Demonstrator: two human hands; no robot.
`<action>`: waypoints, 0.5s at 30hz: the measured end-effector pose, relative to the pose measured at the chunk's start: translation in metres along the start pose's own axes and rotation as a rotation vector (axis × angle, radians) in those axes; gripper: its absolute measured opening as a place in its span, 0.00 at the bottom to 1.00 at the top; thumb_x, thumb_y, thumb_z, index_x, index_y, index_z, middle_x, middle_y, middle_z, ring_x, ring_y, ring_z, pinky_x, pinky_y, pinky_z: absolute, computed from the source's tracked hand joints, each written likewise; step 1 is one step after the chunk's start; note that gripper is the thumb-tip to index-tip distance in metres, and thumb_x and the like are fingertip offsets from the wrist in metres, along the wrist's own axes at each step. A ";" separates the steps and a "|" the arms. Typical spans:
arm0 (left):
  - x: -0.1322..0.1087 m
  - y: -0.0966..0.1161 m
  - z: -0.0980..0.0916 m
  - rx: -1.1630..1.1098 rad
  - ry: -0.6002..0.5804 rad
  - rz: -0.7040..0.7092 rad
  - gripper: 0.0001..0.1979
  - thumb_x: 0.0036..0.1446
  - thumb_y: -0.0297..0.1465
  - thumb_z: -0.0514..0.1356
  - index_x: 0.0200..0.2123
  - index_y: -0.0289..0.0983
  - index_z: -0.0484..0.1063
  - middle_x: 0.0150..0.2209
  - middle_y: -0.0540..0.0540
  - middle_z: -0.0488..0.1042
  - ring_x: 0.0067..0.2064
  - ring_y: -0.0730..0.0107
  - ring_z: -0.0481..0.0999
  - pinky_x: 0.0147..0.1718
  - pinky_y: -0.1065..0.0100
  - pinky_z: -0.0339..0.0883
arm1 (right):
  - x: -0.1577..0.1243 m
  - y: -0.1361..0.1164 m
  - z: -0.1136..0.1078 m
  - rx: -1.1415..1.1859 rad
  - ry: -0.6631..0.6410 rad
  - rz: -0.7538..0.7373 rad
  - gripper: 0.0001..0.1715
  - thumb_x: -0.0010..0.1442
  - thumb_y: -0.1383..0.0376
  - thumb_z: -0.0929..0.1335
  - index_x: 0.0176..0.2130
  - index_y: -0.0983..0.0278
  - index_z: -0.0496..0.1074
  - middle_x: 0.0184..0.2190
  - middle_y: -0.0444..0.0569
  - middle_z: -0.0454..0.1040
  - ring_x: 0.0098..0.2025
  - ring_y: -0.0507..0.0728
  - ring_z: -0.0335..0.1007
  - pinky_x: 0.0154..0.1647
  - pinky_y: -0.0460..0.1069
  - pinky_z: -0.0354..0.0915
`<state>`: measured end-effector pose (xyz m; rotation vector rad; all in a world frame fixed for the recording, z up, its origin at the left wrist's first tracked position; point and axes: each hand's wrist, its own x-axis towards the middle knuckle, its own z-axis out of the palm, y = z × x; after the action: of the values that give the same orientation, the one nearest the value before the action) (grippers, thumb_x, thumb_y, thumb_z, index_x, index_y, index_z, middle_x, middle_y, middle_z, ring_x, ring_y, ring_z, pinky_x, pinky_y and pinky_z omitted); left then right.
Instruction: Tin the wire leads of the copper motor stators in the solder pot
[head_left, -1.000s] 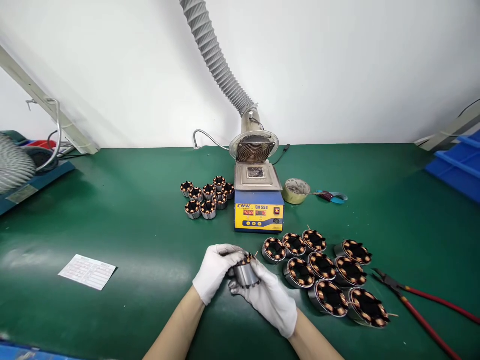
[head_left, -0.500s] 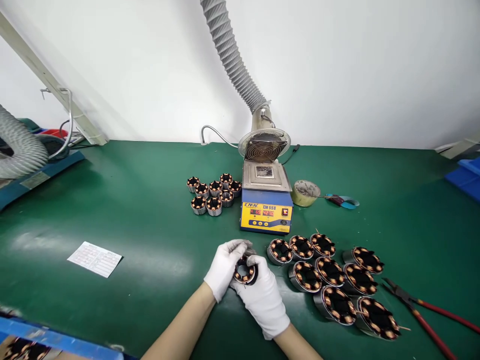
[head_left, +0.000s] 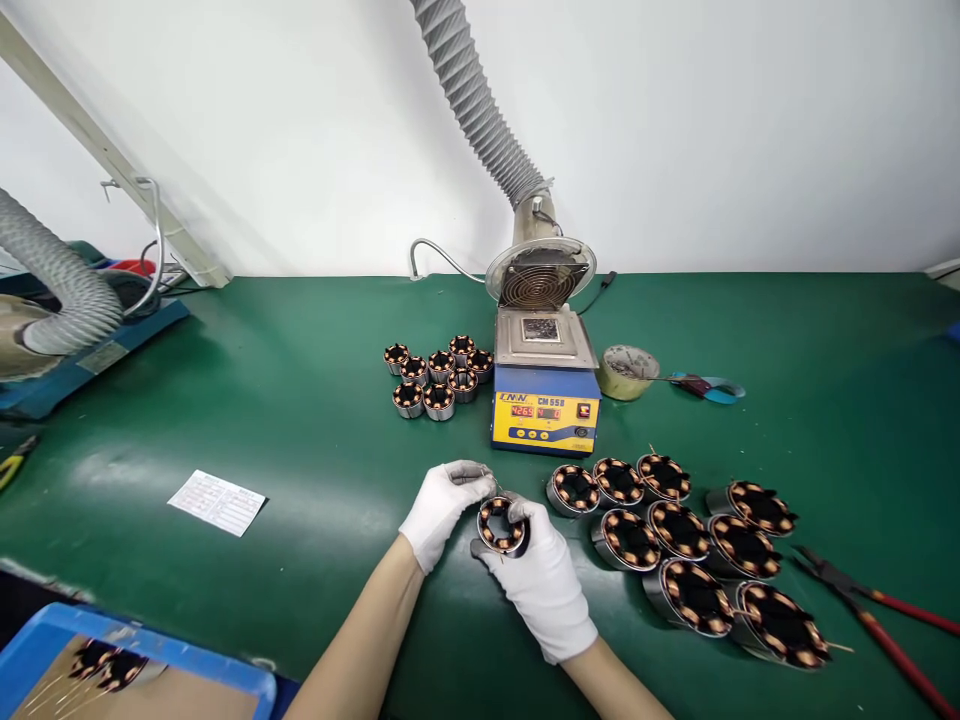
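1. The left hand (head_left: 439,512) and right hand (head_left: 541,585), both in white cloth gloves, meet near the front edge of the worktop (head_left: 300,440), at its middle.
2. Between them sits a stator (head_left: 503,525): a short steel ring with copper coils round a dark bore, open face tilted up.
3. The right fingers (head_left: 534,520) curl narrowly round its right side and underside, holding it; the left fingers (head_left: 472,475) are pinched close at its upper left rim, on what looks like a thin wire, too fine to tell.
4. Just right of the hands lie larger stators (head_left: 679,530) of the same make, packed touching in rows toward the right front.
5. Red-handled pliers (head_left: 862,600) lie beyond them.
6. A boxy blue-and-yellow solder pot (head_left: 545,405) stands behind the hands, with small stators (head_left: 439,375) clustered at its left and a ribbed grey hose (head_left: 480,110) above.
7. Smooth green worktop lies open to the left, up to a paper slip (head_left: 216,502).
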<state>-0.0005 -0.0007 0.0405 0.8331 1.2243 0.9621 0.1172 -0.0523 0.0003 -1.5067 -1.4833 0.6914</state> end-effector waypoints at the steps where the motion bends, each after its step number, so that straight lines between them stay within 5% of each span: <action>1: 0.001 -0.001 0.002 0.003 0.006 -0.001 0.12 0.32 0.30 0.69 0.23 0.33 0.72 0.23 0.49 0.74 0.26 0.72 0.72 0.30 0.69 0.65 | 0.000 -0.001 -0.001 0.007 -0.014 0.017 0.22 0.41 0.64 0.70 0.38 0.62 0.64 0.35 0.53 0.75 0.34 0.60 0.73 0.35 0.53 0.69; 10: -0.001 0.001 0.006 0.078 0.045 0.035 0.08 0.32 0.26 0.66 0.19 0.36 0.69 0.18 0.53 0.71 0.23 0.73 0.69 0.24 0.71 0.63 | -0.001 -0.004 -0.002 0.012 -0.054 0.076 0.23 0.40 0.64 0.71 0.39 0.61 0.64 0.34 0.51 0.75 0.33 0.59 0.72 0.35 0.54 0.69; 15: -0.007 0.005 0.003 0.081 0.046 0.123 0.13 0.44 0.33 0.62 0.36 0.36 0.75 0.33 0.46 0.78 0.38 0.65 0.75 0.41 0.67 0.65 | 0.000 -0.003 -0.002 -0.009 -0.038 0.055 0.24 0.39 0.64 0.71 0.39 0.62 0.65 0.35 0.52 0.75 0.34 0.60 0.73 0.36 0.54 0.69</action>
<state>0.0009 -0.0055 0.0486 0.9630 1.2700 1.0410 0.1178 -0.0532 0.0035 -1.5543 -1.4797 0.7506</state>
